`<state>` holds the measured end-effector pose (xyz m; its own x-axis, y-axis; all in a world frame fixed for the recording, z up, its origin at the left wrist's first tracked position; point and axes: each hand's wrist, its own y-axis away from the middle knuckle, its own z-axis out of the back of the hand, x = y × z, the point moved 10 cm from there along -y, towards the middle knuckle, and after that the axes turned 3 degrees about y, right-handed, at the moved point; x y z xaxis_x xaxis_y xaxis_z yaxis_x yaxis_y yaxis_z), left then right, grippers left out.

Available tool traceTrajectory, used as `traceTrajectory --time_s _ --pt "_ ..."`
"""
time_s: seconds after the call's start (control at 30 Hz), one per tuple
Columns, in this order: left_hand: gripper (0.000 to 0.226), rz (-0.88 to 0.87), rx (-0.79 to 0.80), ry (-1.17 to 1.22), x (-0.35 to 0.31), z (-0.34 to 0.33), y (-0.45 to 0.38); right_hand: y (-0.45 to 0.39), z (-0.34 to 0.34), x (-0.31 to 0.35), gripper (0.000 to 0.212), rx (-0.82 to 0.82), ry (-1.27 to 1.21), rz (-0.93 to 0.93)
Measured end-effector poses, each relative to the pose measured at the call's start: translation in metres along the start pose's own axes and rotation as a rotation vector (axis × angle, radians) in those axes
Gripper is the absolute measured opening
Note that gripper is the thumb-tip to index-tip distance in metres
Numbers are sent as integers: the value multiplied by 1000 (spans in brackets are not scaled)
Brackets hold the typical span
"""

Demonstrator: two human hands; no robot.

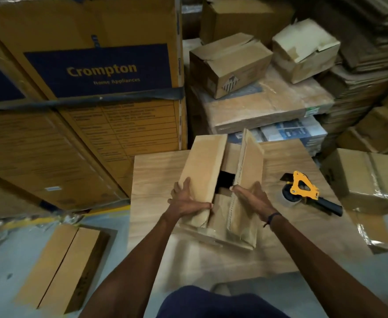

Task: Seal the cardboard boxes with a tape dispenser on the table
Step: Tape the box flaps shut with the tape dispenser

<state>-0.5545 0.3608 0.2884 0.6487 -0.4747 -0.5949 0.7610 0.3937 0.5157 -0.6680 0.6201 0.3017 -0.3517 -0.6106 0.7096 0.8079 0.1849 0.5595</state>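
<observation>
Nearby, tape dispenser (303, 191) beside cardboard box (213, 180).

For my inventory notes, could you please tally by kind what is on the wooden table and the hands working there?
Cardboard box, flaps not yet closed: 1
Tape dispenser, yellow and black, lying right of the box: 1
Hands on the flaps, left hand and right hand: 2
Total: 4

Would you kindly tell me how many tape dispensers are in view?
1: the yellow-and-black tape dispenser lies on the wooden table, right of the open brown cardboard box. Others may be hidden among the stacked cartons.
</observation>
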Motion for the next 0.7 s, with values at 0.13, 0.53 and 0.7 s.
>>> traceTrajectory --time_s 0.13,0.53,0.7 --pt "156 -151 74 -254 -24 -19 -16 26 -9 -39 161 -187 100 -255" --pt "91 -178 -156 -310 -33 -73 10 17 -24 -30 133 -225 734 -287" --pt "80 -250 -266 -425 -27 -70 8 2 -40 3 101 -67 1155 16"
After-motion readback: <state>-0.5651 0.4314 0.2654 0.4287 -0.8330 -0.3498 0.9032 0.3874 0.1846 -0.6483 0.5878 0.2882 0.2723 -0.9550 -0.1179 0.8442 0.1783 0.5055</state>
